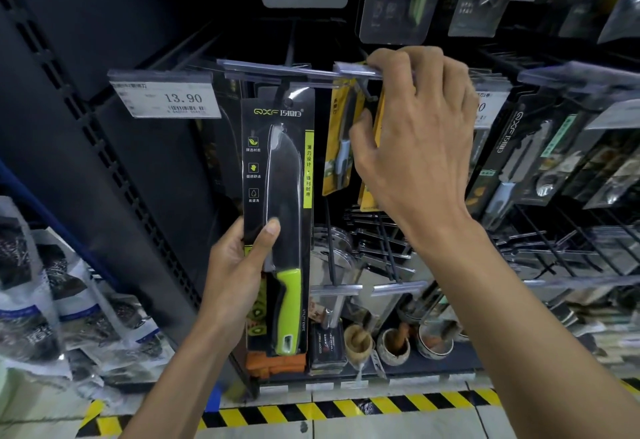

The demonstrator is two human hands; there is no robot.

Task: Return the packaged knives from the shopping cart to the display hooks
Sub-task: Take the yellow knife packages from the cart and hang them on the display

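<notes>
My left hand point(239, 265) grips a black packaged knife point(277, 196) with a green handle, thumb across its front. The package stands upright, and its top hole is at the display hook point(282, 87) under a clear price rail. My right hand point(412, 134) is raised beside it; its fingers rest on the clear label holder point(356, 70) of the neighbouring hook, while the thumb touches a yellow knife package point(341, 134) hanging there. The shopping cart is out of view.
A 13.90 price tag point(166, 99) hangs at the left. More packaged knives point(519, 161) hang on hooks at the right. Wire hooks point(381, 248), small bowls point(394, 345) and boxes fill the lower shelves. Bagged goods point(52, 300) lie at lower left. Hazard tape point(346, 407) marks the floor.
</notes>
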